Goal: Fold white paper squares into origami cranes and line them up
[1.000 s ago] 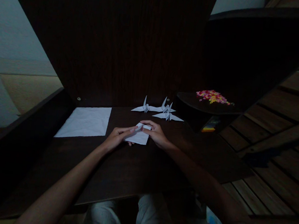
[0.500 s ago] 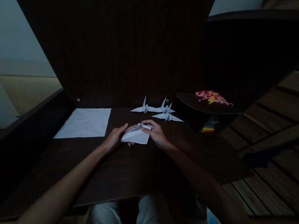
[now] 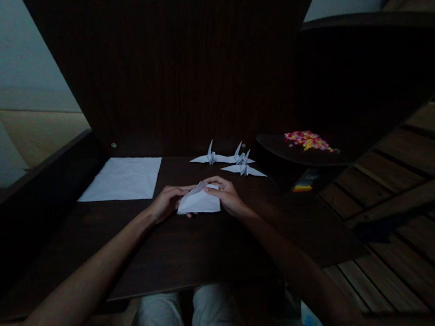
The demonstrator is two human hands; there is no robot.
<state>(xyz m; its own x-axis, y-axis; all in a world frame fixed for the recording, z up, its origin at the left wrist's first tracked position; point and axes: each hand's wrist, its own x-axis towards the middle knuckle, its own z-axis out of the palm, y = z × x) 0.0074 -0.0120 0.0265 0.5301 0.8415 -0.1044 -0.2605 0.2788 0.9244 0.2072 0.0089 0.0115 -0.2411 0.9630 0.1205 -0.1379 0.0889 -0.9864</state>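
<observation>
A folded piece of white paper (image 3: 202, 202) is held between both hands, just above the dark desk. My left hand (image 3: 168, 203) grips its left side, the thumb near the raised flap and some fingertips showing beneath the lower edge. On the right, my right hand (image 3: 225, 194) pinches the upper right part, thumb on top and fingers behind. A flap stands up at the upper left of the paper. Behind the hands, three white paper cranes (image 3: 244, 169) rest by the back panel. A flat white sheet (image 3: 125, 178) lies to the left.
On a small raised shelf (image 3: 270, 147) at the right is a pile of pink, red and yellow bits (image 3: 308, 140). A low dark side wall (image 3: 41, 190) bounds the desk (image 3: 176, 252) on the left. Wooden slats (image 3: 405, 205) stand at the far right.
The folded paper has shifted slightly toward me and its left flap stands up more. My left fingers have closed in on its left edge.
</observation>
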